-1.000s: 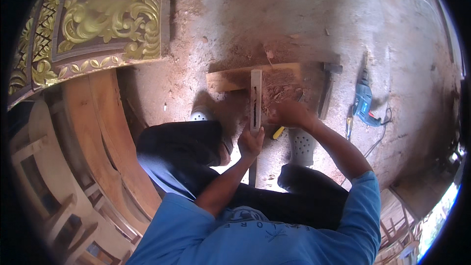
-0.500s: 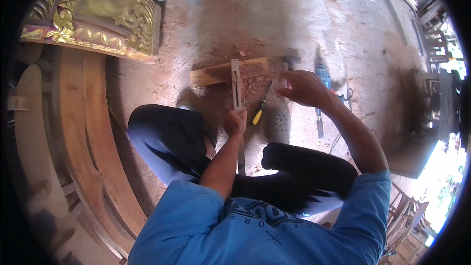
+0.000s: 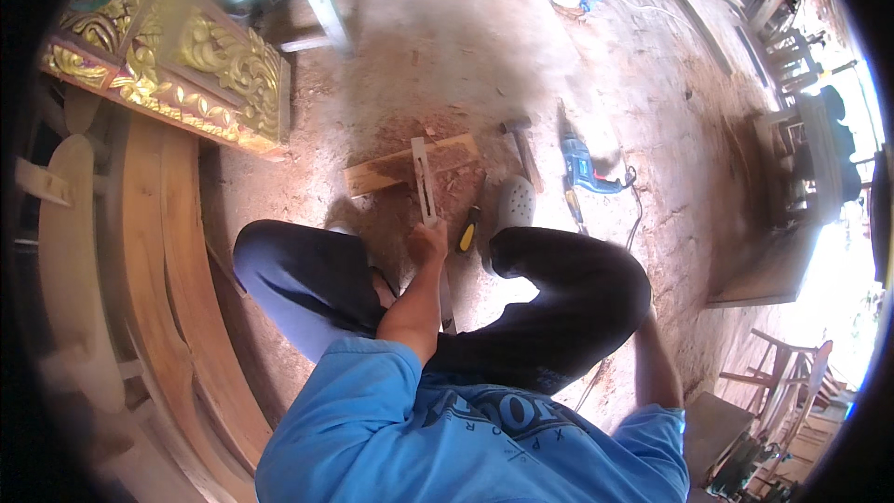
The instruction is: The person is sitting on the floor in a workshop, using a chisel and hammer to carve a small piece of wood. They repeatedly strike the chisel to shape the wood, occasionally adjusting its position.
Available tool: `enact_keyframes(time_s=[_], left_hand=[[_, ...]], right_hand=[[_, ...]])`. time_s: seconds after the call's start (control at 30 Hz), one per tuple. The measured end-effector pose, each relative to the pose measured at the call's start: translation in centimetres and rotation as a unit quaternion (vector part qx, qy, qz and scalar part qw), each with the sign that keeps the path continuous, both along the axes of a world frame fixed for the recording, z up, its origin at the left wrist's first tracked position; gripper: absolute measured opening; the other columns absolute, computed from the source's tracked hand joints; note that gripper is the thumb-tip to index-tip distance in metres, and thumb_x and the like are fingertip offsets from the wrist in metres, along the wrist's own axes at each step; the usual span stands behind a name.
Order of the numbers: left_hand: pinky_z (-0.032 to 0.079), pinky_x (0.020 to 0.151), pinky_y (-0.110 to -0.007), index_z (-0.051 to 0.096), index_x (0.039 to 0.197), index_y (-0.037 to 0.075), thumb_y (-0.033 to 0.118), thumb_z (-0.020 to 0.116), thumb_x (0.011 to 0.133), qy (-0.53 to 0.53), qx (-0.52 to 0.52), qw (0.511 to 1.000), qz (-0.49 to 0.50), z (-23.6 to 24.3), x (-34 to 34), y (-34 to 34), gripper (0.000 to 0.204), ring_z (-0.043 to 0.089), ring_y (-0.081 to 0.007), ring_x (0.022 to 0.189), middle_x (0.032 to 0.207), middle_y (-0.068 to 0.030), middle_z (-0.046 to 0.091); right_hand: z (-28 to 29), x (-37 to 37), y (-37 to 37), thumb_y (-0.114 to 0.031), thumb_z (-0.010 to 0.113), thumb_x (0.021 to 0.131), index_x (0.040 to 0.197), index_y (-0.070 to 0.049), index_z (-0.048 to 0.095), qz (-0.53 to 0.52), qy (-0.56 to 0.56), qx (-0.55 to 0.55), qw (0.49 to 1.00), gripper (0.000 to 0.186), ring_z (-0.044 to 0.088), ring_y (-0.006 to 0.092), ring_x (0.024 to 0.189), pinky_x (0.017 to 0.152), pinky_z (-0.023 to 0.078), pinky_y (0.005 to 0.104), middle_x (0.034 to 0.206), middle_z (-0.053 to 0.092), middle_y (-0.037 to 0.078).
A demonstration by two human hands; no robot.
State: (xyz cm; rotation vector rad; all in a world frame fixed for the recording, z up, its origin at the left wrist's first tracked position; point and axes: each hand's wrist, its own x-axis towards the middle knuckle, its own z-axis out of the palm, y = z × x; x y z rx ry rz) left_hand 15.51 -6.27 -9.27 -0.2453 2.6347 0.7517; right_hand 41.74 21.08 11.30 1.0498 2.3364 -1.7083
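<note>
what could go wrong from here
The slotted wooden strip could twist or slip, since only the left hand is seen gripping it. The yellow-and-black-handled tool lies close to the right clog, so might get kicked. The power drill has a loose cord near the right knee that might snag.

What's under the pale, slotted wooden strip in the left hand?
A flat, light-brown wooden board crosses below the strip, showing on both sides. Its part directly beneath is covered, so contact can't be told. The left hand hides the strip's gripped section.
</note>
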Motion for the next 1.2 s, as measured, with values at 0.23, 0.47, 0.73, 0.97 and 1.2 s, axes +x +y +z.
enact_keyframes(time_s=[0.23, 0.47, 0.73, 0.97, 1.2], left_hand=[[0.056, 0.085, -0.051, 0.074, 0.1, 0.0, 0.058, 0.062, 0.083, -0.011, 0.023, 0.999, 0.019, -0.1, -0.2, -0.2, 0.062, 0.071, -0.0452, 0.097, 0.098, -0.0273, 0.073], [0.055, 0.085, -0.054, 0.07, 0.106, 0.001, 0.056, 0.061, 0.088, 0.048, 0.051, 0.997, -0.014, -0.2, 0.2, -0.2, 0.059, 0.07, -0.0461, 0.098, 0.106, -0.025, 0.071], [0.055, 0.084, -0.054, 0.063, 0.118, 0.004, 0.047, 0.064, 0.087, -0.052, -0.019, 0.998, -0.009, 2.4, -0.7, 0.5, 0.053, 0.07, -0.0451, 0.094, 0.101, -0.0248, 0.071], [0.055, 0.084, -0.052, 0.057, 0.133, 0.01, 0.043, 0.067, 0.085, -0.034, 0.056, 0.998, 0.023, 3.1, -0.5, 0.4, 0.06, 0.069, -0.0429, 0.095, 0.105, -0.0229, 0.071], [0.055, 0.084, -0.054, 0.063, 0.126, 0.009, 0.044, 0.066, 0.085, -0.051, 0.014, 0.998, 0.016, 1.7, -0.2, 0.2, 0.054, 0.069, -0.0428, 0.095, 0.108, -0.0227, 0.07]], right_hand=[[-12.2, 2.7, -6.4, -0.035, 0.067, 0.093, 0.113, -0.003, 0.067, -0.134, -0.07, 0.024, 0.988, 0.037, 0.07, 0.0319, 0.093, 0.083, 0.054, 0.0416, 0.096, 0.072, 0.019], [-18.8, -9.8, -2.4, -0.039, 0.07, 0.09, 0.117, -0.005, 0.065, -0.182, -0.062, 0.174, 0.966, 0.044, 0.071, 0.0329, 0.091, 0.081, 0.055, 0.0439, 0.096, 0.073, 0.019], [-27.5, -19.9, 6.1, -0.049, 0.069, 0.088, 0.126, -0.008, 0.057, -0.119, -0.225, 0.344, 0.904, 0.058, 0.067, 0.0441, 0.106, 0.086, 0.053, 0.0536, 0.112, 0.07, 0.026], [-27.7, -21.4, 8.0, -0.05, 0.064, 0.091, 0.123, -0.006, 0.056, 0.031, -0.307, 0.315, 0.898, 0.055, 0.067, 0.0458, 0.107, 0.087, 0.053, 0.0554, 0.111, 0.07, 0.028], [-23.5, -18.4, 8.9, -0.049, 0.062, 0.092, 0.12, -0.005, 0.057, 0.051, -0.266, 0.305, 0.913, 0.053, 0.067, 0.0464, 0.108, 0.088, 0.052, 0.056, 0.112, 0.07, 0.028]])
